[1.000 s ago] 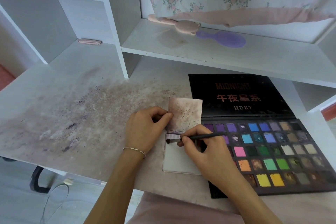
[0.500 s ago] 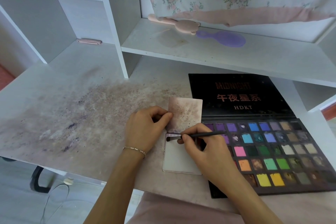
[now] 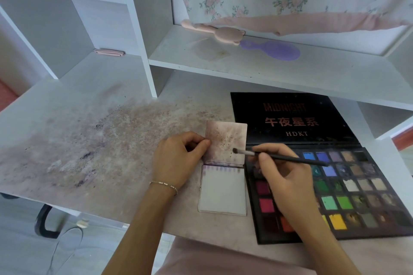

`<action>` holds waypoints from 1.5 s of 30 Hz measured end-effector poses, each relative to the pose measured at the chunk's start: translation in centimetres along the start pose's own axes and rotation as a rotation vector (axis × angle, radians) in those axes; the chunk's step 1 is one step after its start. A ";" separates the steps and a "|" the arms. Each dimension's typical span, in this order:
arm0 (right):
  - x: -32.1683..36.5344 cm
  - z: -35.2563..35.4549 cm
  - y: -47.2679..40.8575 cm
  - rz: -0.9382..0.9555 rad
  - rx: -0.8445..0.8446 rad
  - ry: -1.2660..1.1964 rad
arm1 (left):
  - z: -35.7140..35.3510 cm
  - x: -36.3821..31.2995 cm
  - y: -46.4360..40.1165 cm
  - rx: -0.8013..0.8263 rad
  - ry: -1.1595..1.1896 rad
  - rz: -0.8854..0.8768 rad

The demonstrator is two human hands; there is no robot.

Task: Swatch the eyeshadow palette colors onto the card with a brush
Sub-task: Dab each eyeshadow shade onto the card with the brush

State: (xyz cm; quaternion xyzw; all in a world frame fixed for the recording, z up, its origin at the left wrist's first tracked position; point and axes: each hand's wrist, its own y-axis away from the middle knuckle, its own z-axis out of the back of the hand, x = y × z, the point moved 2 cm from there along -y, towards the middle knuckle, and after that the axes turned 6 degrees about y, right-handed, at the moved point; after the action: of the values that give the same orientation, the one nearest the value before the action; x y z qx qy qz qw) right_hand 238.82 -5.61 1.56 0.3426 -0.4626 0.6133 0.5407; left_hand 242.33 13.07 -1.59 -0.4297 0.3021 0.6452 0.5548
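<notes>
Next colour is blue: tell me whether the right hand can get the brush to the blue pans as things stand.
Probably yes: the right hand holds the brush just beside the open palette, and nothing covers the blue pans.

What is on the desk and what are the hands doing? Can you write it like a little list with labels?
left hand: pinches the left edge of the stained upper card
right hand: holds the brush, tip over the upper card
lower card: row of purple swatches along its top, the rest bare
eyeshadow palette: open, right of the cards
desk: dusted with purple powder
shelf: pink and purple hairbrushes
</notes>
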 end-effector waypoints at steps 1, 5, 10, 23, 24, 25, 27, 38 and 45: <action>-0.2 0.6 -0.1 0.000 -0.019 0.002 | 0.0 0.0 0.0 0.002 -0.002 -0.003; -1.3 2.9 0.0 -0.031 -0.083 0.034 | 0.1 -0.2 0.0 -0.003 -0.008 -0.012; -2.5 4.4 0.3 -0.066 -0.127 0.114 | 0.1 -0.3 0.0 -0.008 -0.009 -0.014; -2.9 4.0 0.7 0.078 -0.043 0.358 | 0.0 -0.6 0.1 -0.003 0.000 -0.040; -2.8 4.0 0.7 0.087 -0.031 0.385 | 0.0 -0.6 0.1 -0.004 0.000 -0.042; -2.8 4.0 0.7 0.094 -0.029 0.406 | 0.0 -0.6 0.1 -0.004 0.000 -0.045; -2.5 4.0 0.7 0.103 -0.050 0.412 | 0.0 -0.6 0.1 -0.003 0.000 -0.050; -2.3 4.4 0.7 0.086 -0.075 0.384 | 0.0 -0.5 0.1 -0.002 0.007 -0.049; -2.2 4.4 0.7 0.057 -0.101 0.374 | 0.0 -0.5 0.1 0.008 0.003 -0.047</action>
State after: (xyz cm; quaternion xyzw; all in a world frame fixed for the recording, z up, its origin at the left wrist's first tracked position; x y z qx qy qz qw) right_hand 238.16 -10.52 0.88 0.1820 -0.3938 0.6573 0.6162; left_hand 242.20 12.84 -1.18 -0.4356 0.2952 0.6302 0.5709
